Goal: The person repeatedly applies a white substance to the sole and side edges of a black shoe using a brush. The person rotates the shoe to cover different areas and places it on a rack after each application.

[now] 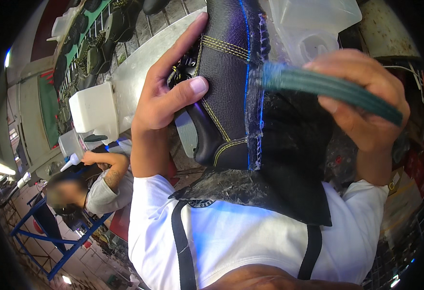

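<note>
**Fingers clamp boot upper while brush works the edge**

Fingers [185, 41] of the left hand [166, 92] grip one black boot upper [224, 82]; right of it, the right hand [366, 101] pinches one green-handled brush [328, 87]. Glue seems partly spread along its margin; below lies a smeared apron [270, 193].

You had a grey metal bench [139, 72] before you. A white plastic container [93, 111] sat on it. Dark boots [120, 24] lined its far side.
</note>
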The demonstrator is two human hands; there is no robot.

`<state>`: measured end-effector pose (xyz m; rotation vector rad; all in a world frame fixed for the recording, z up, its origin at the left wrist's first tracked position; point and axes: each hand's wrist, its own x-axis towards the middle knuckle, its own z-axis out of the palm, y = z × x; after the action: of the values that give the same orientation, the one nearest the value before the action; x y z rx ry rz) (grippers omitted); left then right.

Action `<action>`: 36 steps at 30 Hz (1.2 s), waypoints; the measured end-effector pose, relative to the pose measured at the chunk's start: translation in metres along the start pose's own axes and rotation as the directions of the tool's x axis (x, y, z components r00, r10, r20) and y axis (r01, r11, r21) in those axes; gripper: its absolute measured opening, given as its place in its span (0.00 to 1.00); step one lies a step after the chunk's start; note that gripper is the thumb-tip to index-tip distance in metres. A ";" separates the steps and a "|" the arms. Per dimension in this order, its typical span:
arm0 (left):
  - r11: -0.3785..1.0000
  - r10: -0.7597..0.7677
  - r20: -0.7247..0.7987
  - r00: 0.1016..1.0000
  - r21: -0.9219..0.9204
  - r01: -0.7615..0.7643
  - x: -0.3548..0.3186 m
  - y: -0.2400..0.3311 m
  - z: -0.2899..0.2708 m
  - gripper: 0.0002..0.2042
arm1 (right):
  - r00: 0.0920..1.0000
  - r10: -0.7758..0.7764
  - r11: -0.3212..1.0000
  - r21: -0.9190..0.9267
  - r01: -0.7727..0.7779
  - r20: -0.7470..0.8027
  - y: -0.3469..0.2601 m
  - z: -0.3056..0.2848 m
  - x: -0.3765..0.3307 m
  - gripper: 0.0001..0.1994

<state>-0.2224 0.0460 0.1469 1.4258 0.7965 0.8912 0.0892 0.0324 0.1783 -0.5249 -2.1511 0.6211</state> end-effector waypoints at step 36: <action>0.998 -0.059 -0.039 0.998 -0.022 0.058 0.025 0.015 0.006 0.44 | 0.995 0.018 0.887 0.458 -0.062 0.100 0.017 0.012 -0.024 0.15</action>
<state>-0.2059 0.0648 0.1630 1.3632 0.8517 0.8826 0.0961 0.0292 0.1470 -0.2815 -1.9835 1.1624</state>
